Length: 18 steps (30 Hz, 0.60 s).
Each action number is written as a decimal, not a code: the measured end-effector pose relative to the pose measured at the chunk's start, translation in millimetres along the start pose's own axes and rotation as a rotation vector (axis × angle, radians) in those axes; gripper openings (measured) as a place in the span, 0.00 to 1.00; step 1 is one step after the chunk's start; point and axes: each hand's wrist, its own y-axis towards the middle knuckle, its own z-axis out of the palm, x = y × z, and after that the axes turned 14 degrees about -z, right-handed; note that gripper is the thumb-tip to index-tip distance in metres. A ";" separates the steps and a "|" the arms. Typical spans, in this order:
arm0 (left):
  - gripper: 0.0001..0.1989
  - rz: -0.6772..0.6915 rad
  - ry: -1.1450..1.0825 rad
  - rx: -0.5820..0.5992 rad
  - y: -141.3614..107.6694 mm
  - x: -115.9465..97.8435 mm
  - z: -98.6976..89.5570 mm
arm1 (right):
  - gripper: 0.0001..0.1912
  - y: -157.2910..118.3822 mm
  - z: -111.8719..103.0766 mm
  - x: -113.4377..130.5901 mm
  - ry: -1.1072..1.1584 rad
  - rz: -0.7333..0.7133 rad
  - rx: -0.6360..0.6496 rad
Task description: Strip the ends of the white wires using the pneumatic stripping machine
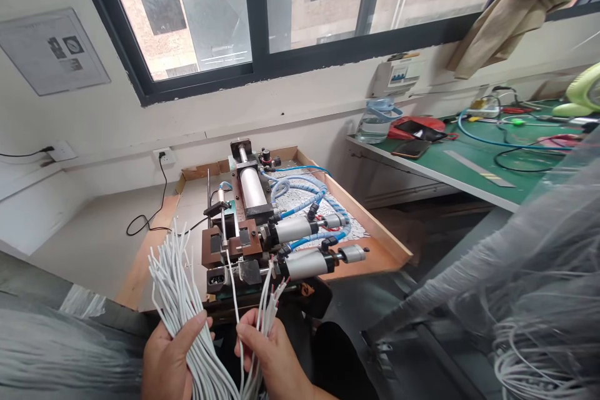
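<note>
A thick bundle of white cables (pixel 175 290) is gripped in my left hand (pixel 171 356), the thumb lying across it and the loose ends fanning upward. My right hand (pixel 272 350) pinches a single white cable (pixel 234 297) between thumb and finger. That cable's tip reaches up to the jaws of a pneumatic wire-stripping machine (pixel 241 240). Also in my right hand is a smaller bunch of white cables (pixel 266 306), some with reddish inner wires bared at the ends. Below, both bunches run down out of the picture.
Silver air cylinders (pixel 304 262) and blue hoses (pixel 323 190) stick out on the machine's right. A wooden-edged tray (pixel 370 228) holds white scraps. On the green bench (pixel 473 153) at right stand a water jug (pixel 375 122) and a phone (pixel 411 148). Plastic-wrapped cables (pixel 539 350) fill the lower right.
</note>
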 end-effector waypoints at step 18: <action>0.14 0.009 0.003 0.188 -11.2 2.9 7.9 | 0.13 4.6 5.3 -1.7 0.009 -0.086 0.072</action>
